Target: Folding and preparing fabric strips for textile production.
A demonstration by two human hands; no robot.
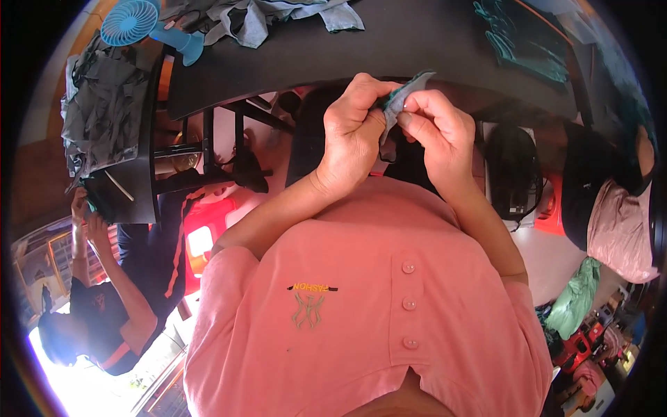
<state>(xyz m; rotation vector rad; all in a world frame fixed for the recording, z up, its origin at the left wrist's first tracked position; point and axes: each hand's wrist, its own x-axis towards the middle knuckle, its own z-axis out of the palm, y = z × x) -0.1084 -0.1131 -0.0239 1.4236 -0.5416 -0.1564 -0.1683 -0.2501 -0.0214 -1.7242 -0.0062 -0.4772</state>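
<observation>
Just below the near edge of the black bench point(417, 35), both hands meet on a small grey-teal fabric scrap point(401, 101); the left hand point(351, 132) holds its lower left side in a closed grip; the right hand point(438, 128) pinches its right edge; the scrap's top corner stands out above the fingers; a blue fan point(139, 24) and grey cloth pieces point(271, 17) lie well apart on the bench.

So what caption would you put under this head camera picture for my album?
Two bare hands, left hand and right hand, pinch a small grey-green fabric piece at a black table.
</observation>
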